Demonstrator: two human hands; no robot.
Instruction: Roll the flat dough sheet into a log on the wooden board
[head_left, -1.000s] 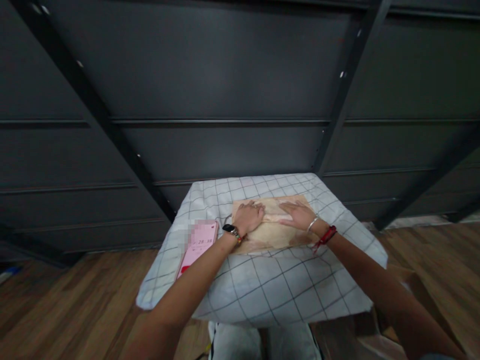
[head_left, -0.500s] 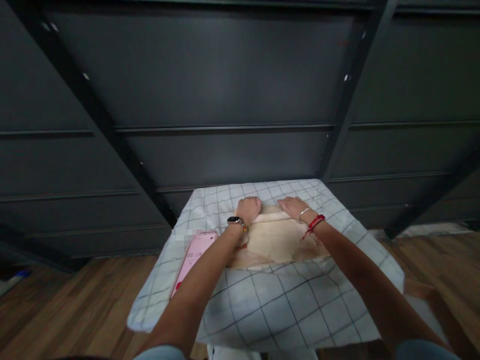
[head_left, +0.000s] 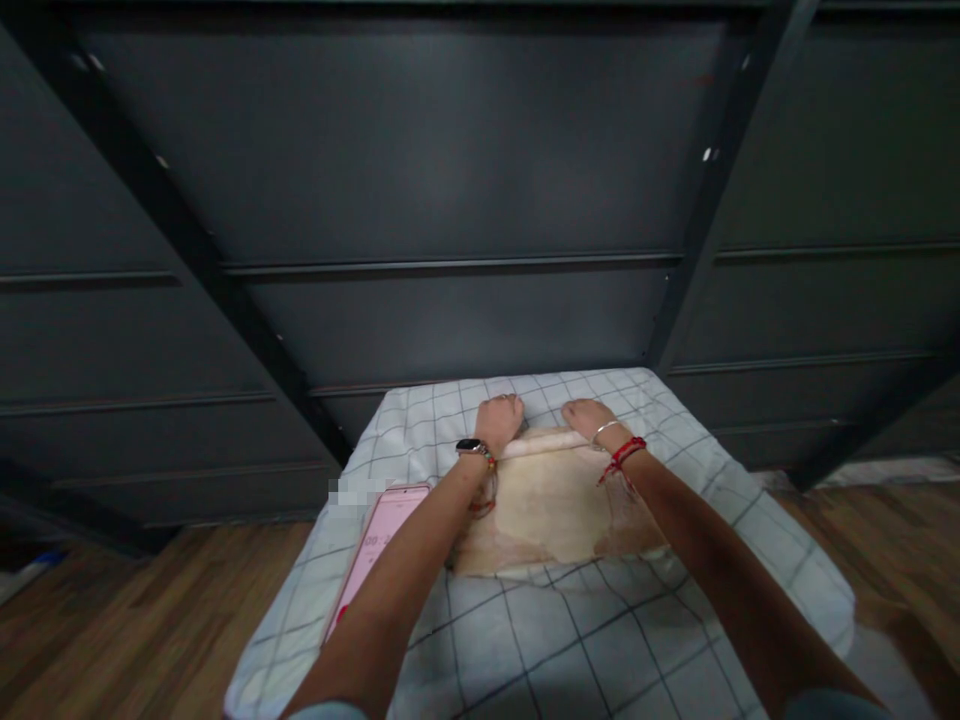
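A thin beige cloth point(head_left: 555, 500) with darker tan patches lies spread over the checked tablecloth. Its far edge forms a raised fold or roll. At the far left corner of that edge, my left hand point(head_left: 500, 420) is closed, knuckles up, gripping the cloth. My right hand point(head_left: 590, 415) is closed at the far right end of the same edge, its fingers curled and partly hidden. A dark watch point(head_left: 470, 447) and beaded strings sit on my left wrist, and a silver bangle and red string bracelet point(head_left: 626, 455) on my right.
A pink-screened phone point(head_left: 379, 540) lies left of the cloth, partly behind my left forearm. The white checked tablecloth point(head_left: 555, 640) covers the small table. Right behind it stands a dark panelled wall point(head_left: 450, 160). Wooden floor point(head_left: 187, 600) shows at both sides.
My right hand's fingers, stretched out before, are now curled in. The fold at the far edge has come slightly nearer to me, and the view has shifted a little.
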